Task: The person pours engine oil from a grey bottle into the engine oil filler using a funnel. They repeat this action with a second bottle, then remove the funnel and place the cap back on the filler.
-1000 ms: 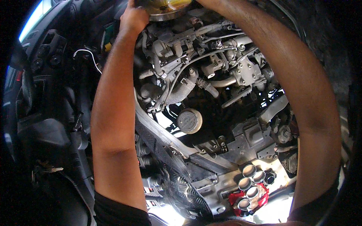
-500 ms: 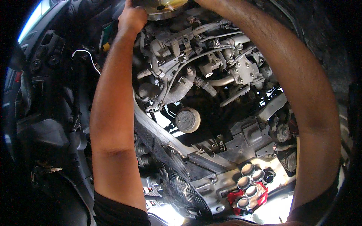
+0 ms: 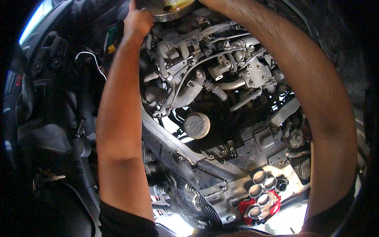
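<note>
At the top edge a round, shiny metal bowl (image 3: 167, 16) with amber, oily-looking colour and a dark spot inside is cut off by the frame. My left hand (image 3: 139, 21) is closed at the bowl's left side, its upper fingers running out of view. On the other side my right hand (image 3: 208, 2) shows only a sliver next to the rim, and its fingers are hidden. Below the bowl lies a dusty car engine (image 3: 221, 73) with hoses, pipes and a bolted metal housing.
A round ribbed cap (image 3: 197, 125) stands mid-bay. Several metal rings (image 3: 259, 177) sit on the front panel, some on a red cloth (image 3: 246, 206). A dark textured mat (image 3: 189, 189) drapes over the fender edge. Bottles (image 3: 160, 189) are beside it; a white cable (image 3: 92, 55) hangs left.
The bowl has shifted very slightly upward, and the amber sheen inside it looks different. My left forearm has moved a little to the right; my right arm is nearly unchanged.
</note>
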A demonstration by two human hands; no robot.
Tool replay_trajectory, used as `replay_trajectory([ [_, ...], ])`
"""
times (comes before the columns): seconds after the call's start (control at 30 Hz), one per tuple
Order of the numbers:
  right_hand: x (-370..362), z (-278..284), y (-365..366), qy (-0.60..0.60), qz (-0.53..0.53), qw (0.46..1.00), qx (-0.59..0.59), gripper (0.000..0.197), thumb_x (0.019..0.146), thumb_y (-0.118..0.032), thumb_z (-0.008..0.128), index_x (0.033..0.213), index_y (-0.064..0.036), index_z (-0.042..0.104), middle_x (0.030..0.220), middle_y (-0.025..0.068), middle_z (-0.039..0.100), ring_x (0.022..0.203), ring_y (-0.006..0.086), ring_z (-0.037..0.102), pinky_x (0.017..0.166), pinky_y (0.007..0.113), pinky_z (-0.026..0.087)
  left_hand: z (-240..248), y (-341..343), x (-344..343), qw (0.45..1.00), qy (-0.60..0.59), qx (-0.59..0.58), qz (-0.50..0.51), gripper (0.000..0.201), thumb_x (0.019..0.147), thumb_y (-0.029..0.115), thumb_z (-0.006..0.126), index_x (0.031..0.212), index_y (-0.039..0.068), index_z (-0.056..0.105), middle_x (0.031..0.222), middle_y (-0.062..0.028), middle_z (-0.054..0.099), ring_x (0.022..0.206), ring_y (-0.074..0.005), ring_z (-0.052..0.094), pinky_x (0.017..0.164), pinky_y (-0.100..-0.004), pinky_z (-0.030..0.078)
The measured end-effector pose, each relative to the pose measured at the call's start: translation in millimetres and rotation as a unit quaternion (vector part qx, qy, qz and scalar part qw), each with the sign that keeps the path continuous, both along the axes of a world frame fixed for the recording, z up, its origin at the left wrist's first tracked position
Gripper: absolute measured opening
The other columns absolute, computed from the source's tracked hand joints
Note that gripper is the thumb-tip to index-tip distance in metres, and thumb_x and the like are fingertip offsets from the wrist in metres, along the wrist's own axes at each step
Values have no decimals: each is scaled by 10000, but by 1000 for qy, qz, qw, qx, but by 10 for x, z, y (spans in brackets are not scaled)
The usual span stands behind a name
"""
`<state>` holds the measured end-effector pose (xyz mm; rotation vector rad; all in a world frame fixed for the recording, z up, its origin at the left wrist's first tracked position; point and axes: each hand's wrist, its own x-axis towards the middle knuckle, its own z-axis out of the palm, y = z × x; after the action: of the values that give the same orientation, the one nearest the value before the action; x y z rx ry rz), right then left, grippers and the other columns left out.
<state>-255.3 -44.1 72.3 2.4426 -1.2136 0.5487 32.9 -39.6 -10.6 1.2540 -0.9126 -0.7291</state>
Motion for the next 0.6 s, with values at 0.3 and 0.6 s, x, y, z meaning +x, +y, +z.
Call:
replay_trajectory([
  [0.3, 8, 9, 26, -30, 41, 998, -23, 454, 1108, -245, 500, 1559, -270, 546, 1547, 122, 577, 1472, 365, 502, 1214, 674, 315, 73, 122, -153, 999, -37, 17, 35, 588, 1059, 67, 489, 1606, 278, 454, 790, -100, 546, 584, -212, 472, 491, -396, 428],
  [0.6, 74, 31, -26, -3, 19, 1000, -14, 443, 1099, -236, 518, 1537, -273, 574, 1538, 111, 581, 1467, 358, 499, 1218, 666, 310, 110, 141, -88, 998, 54, 10, -30, 632, 1028, -8, 523, 1597, 256, 449, 969, -133, 601, 689, -228, 531, 567, -406, 484],
])
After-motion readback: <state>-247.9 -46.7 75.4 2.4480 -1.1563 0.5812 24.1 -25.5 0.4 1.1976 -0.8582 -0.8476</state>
